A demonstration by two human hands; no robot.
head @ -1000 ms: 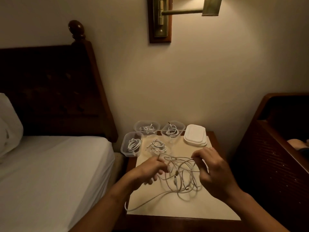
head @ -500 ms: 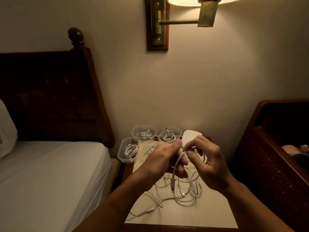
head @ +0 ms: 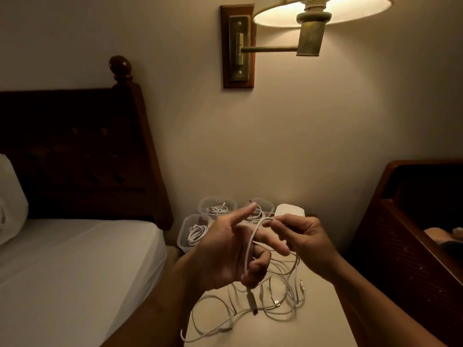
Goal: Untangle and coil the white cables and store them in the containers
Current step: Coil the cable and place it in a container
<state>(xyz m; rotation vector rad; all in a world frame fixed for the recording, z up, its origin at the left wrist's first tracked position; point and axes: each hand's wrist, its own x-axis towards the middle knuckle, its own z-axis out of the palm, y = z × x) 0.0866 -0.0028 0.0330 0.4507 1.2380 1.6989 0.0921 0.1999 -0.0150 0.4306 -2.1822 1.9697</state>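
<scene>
Lying nearest on the pale bedside table top (head: pixel 325 321), a loose tangle of white cables (head: pixel 278 309) is unsorted. Above it, the left hand (head: pixel 220 254) has its forefinger extended and its lower fingers curled round 1 white cable strand (head: pixel 250 244), whose plug hangs below. The right hand (head: pixel 303 236) pinches the same strand between thumb and forefinger. Beyond, 3 clear plastic containers (head: pixel 191 231) each hold a coiled cable, beside a white lid stack (head: pixel 290 209).

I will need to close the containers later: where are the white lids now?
In the head view the white lids lie at the back right of the bedside table, beside the far-right container and partly behind the right hand.
</scene>
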